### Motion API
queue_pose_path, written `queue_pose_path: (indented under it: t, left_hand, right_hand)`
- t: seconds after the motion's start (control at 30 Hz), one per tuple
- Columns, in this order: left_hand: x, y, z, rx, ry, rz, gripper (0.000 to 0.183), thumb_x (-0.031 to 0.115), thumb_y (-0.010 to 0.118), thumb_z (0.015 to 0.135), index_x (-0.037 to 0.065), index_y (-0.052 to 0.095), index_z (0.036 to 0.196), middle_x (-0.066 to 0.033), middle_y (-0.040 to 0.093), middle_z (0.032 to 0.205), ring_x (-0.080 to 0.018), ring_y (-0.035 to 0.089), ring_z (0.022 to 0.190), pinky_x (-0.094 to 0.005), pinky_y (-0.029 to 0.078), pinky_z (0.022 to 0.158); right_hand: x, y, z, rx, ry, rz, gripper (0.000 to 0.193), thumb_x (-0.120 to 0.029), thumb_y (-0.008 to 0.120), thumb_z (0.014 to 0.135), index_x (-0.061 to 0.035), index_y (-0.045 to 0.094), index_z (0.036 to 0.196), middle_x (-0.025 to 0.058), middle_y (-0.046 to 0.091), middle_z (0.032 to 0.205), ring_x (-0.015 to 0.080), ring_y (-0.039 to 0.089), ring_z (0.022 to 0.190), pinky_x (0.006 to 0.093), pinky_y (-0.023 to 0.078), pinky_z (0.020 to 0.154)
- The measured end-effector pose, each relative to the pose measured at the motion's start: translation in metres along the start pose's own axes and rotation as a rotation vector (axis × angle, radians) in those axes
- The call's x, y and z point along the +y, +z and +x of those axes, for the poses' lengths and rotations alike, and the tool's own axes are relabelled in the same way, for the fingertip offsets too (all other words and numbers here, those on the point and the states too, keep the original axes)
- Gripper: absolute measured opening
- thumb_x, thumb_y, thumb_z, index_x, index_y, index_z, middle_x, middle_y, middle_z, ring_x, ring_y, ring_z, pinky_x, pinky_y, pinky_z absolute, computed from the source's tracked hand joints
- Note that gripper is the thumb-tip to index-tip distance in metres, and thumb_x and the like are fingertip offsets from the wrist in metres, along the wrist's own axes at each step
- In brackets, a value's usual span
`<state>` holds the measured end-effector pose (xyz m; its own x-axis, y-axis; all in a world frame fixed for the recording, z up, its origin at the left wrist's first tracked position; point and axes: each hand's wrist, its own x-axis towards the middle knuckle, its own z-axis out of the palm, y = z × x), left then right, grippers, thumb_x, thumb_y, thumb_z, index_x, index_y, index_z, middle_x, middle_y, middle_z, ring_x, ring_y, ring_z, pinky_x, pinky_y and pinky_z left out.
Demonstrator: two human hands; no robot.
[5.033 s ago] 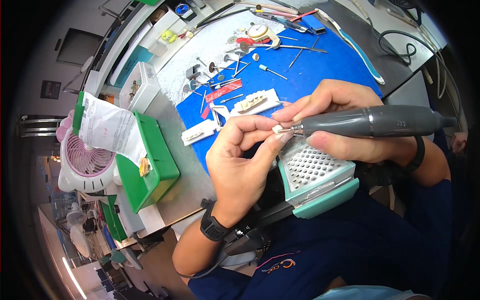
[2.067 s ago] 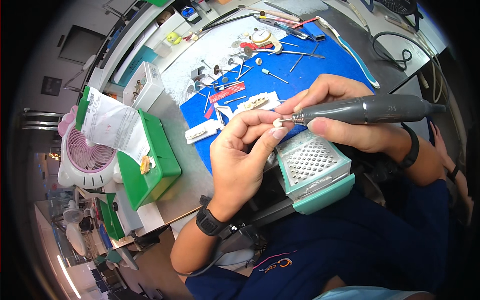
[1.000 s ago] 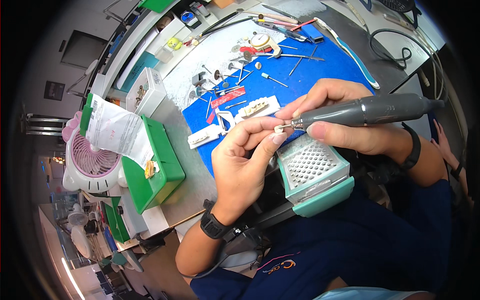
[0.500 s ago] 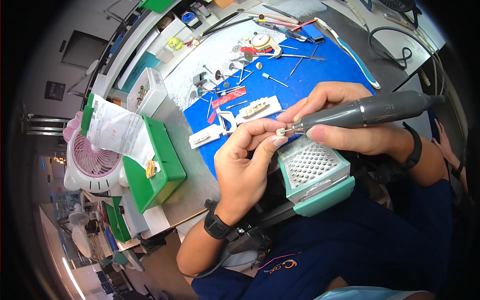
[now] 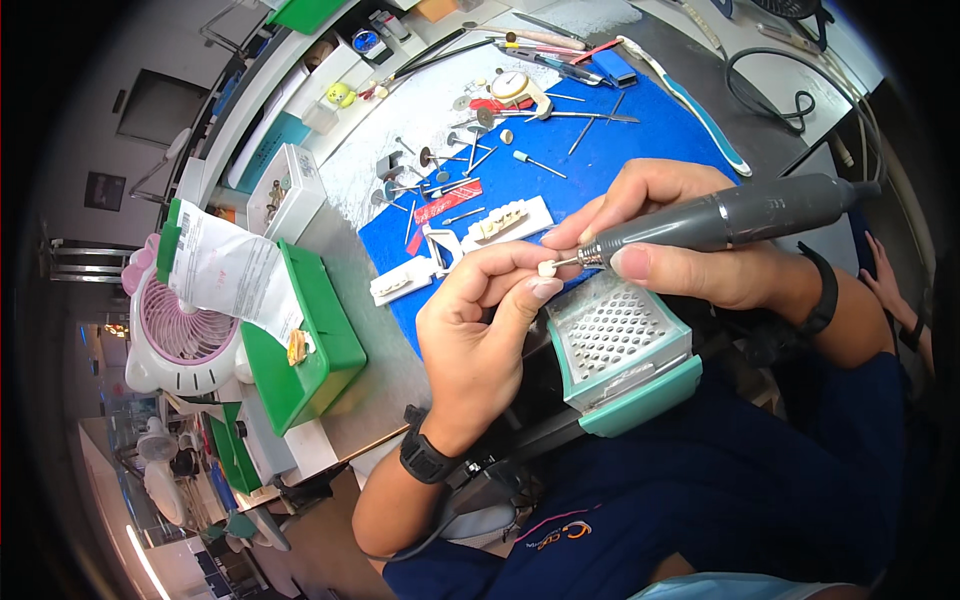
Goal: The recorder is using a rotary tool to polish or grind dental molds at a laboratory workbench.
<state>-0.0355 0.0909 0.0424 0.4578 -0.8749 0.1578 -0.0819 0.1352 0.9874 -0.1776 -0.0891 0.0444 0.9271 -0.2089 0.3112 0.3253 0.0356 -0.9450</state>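
Note:
Between thumb and fingers, my left hand [image 5: 475, 325] pinches a small white dental crown [image 5: 546, 269]. My right hand [image 5: 690, 250] is wrapped round a dark grey rotary handpiece [image 5: 720, 218], whose metal tip points left and meets the crown or sits right beside it; I cannot tell which. The fingers of both hands nearly touch. Below them is a perforated metal grille [image 5: 615, 330] on a teal-edged tray box. Just beyond my left hand, a white dental model [image 5: 508, 222] with teeth and a second white model piece [image 5: 403, 281] lie on the blue mat [image 5: 640, 140].
Burs and discs [image 5: 430, 157] are scattered over the mat's far left. A dial gauge [image 5: 511, 87], knives and a toothbrush [image 5: 685, 98] lie farther back. To the left stand a green bin [image 5: 335, 340] with a paper sheet [image 5: 235, 265] and a pink-and-white fan [image 5: 190, 320]. Another person's hand [image 5: 890, 285] shows far right.
The whole view has shifted slightly, so things sit a little farther left. Both hands keep their grips, and the crown and handpiece tip stay together.

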Motion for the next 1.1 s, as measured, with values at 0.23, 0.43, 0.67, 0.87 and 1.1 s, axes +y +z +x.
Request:
queue_pose_path:
  t: [0.23, 0.43, 0.67, 0.87, 1.1]
  left_hand:
    - [-0.0019, -0.0009, -0.0002, -0.011, 0.006, -0.040, 0.018, -0.003, 0.062, 0.094, -0.005, 0.060, 0.112, -0.0149, 0.072, 0.107, -0.0157, 0.069, 0.101, -0.0247, 0.052, 0.087]
    - [-0.0003, -0.0009, 0.0002, -0.016, -0.014, -0.044, 0.018, -0.003, 0.062, 0.094, -0.006, 0.059, 0.112, -0.0149, 0.071, 0.108, -0.0172, 0.069, 0.101, -0.0261, 0.053, 0.088]
    - [-0.0011, 0.0002, -0.0004, -0.006, -0.007, -0.083, 0.019, -0.002, 0.063, 0.094, -0.005, 0.059, 0.112, -0.0148, 0.071, 0.108, -0.0168, 0.069, 0.102, -0.0267, 0.053, 0.090]
    - [0.0000, 0.0007, 0.0003, -0.009, -0.002, -0.091, 0.020, -0.002, 0.064, 0.094, -0.006, 0.058, 0.113, -0.0146, 0.071, 0.108, -0.0166, 0.069, 0.102, -0.0268, 0.053, 0.091]
    - [0.0009, 0.0005, 0.0004, -0.004, -0.024, -0.102, 0.021, -0.003, 0.064, 0.093, -0.006, 0.058, 0.113, -0.0146, 0.071, 0.109, -0.0164, 0.069, 0.103, -0.0260, 0.053, 0.090]
  right_hand:
    - [-0.0002, 0.0015, -0.0020, -0.003, -0.010, -0.001, 0.022, -0.017, 0.069, 0.091, 0.0014, 0.063, 0.101, 0.0167, 0.069, 0.115, 0.0180, 0.063, 0.110, 0.0338, 0.050, 0.097]
    - [-0.0011, 0.0004, -0.0012, -0.029, -0.017, -0.050, 0.020, -0.013, 0.067, 0.091, 0.0008, 0.059, 0.103, 0.0215, 0.066, 0.118, 0.0230, 0.062, 0.114, 0.0383, 0.048, 0.100]
    - [0.0025, 0.0046, -0.0030, 0.020, -0.037, -0.001, 0.020, -0.013, 0.068, 0.091, 0.0012, 0.062, 0.103, 0.0157, 0.069, 0.116, 0.0173, 0.063, 0.109, 0.0339, 0.050, 0.097]
    - [0.0020, 0.0040, -0.0033, 0.023, -0.056, 0.020, 0.020, -0.013, 0.067, 0.092, 0.0016, 0.061, 0.105, 0.0160, 0.068, 0.119, 0.0175, 0.063, 0.110, 0.0339, 0.050, 0.097]
    - [0.0039, 0.0059, -0.0040, 0.028, -0.051, -0.013, 0.021, -0.013, 0.067, 0.092, 0.0015, 0.061, 0.107, 0.0159, 0.068, 0.119, 0.0174, 0.063, 0.109, 0.0336, 0.050, 0.096]
